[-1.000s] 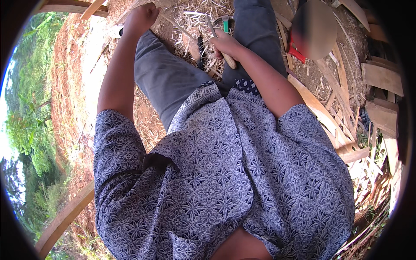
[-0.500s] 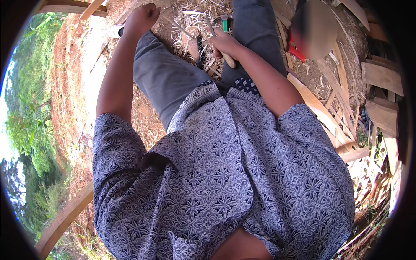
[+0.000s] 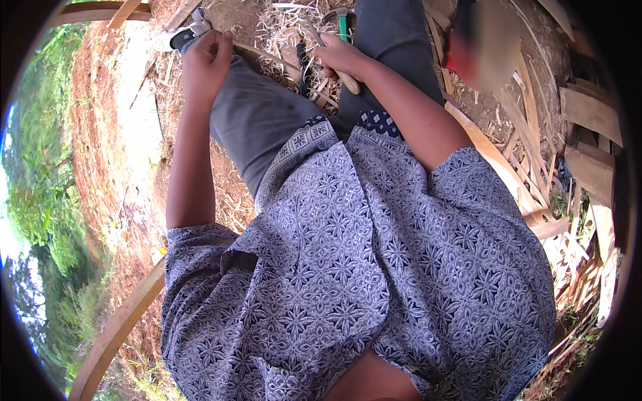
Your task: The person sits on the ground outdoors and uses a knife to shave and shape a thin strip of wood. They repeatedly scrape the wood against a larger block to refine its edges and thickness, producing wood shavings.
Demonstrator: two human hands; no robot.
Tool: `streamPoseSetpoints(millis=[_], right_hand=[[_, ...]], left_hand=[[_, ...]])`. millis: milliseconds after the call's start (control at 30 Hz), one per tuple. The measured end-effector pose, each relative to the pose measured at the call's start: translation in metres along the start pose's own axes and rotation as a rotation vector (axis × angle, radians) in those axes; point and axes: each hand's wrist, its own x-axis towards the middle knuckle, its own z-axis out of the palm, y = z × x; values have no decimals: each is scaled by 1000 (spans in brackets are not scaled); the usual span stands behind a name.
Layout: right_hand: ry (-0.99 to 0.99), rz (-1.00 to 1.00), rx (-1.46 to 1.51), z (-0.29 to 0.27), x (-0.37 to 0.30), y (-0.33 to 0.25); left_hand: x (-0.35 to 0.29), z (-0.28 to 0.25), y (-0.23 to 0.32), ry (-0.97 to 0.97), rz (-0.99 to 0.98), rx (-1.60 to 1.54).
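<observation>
My left hand point(image 3: 208, 63) is closed at the upper left, beside my left knee. From its fingers a thin wooden strip point(image 3: 271, 58) slants down to the right between my legs. My right hand point(image 3: 340, 55) is wrapped round a knife with a pale wooden handle point(image 3: 350, 83). The knife's narrow grey blade point(image 3: 313, 31) points up and to the left, apart from the strip. A green-handled hammer point(image 3: 343, 27) lies just beyond my right hand, by my right leg. A dark strap point(image 3: 302, 69) shows near the strip's lower end, partly hidden.
Wood shavings point(image 3: 277, 23) cover the ground between my legs. A shoe point(image 3: 187, 35) is beyond my left hand. Long wooden offcuts point(image 3: 518, 127) and stacked boards point(image 3: 588, 167) lie at the right. A curved timber point(image 3: 120, 327) rises at the lower left. A blurred red item point(image 3: 461, 53) is near my right leg.
My left hand has come down and slightly left, toward me, with the strip moving along. My right hand with the knife has shifted slightly left.
</observation>
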Motion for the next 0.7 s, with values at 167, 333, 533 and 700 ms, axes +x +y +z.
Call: streamPoseSetpoints(millis=[167,333,533,700], right_hand=[[17,-16,7,-1,-8,-3],[35,11,-71,1,-11,-11],[34,4,-94,1,-12,-9],[34,28,-86,2,-10,-7]], left_hand=[[-15,12,7,71,-92,-114],[-25,21,-8,-28,-172,-101],[-32,27,-22,2,-106,-221],[-53,35,-1,-14,-226,-606]])
